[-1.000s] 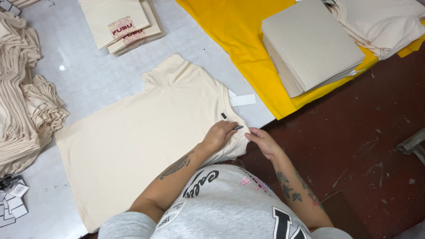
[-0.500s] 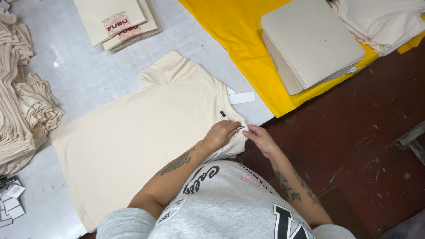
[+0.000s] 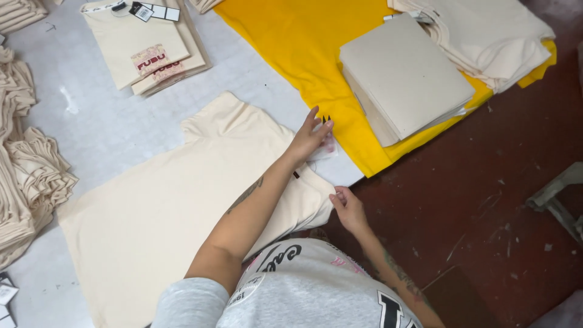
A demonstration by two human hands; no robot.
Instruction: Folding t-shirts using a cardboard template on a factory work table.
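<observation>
Hands (image 3: 328, 170) on cream shirt (image 3: 182, 206), seemingly.

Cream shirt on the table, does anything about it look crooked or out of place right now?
The cream shirt lies flat but diagonal to the table edge, its near sleeve hanging past the edge where the right hand grips it. The left hand reaches to a small white tag beside the yellow cloth. Nothing looks damaged.

hang tags (image 3: 155, 11): upper left of frame, on the folded cream shirts; small rectangles, black and white.
white tag (image 3: 323, 147): centre, at counter edge beside yellow cloth; under fingertips of left hand (image 3: 310, 137); partly hidden.
small cards (image 3: 6, 297): lower left edge; pale, rectangular, cropped.
screens, signs: none.
</observation>
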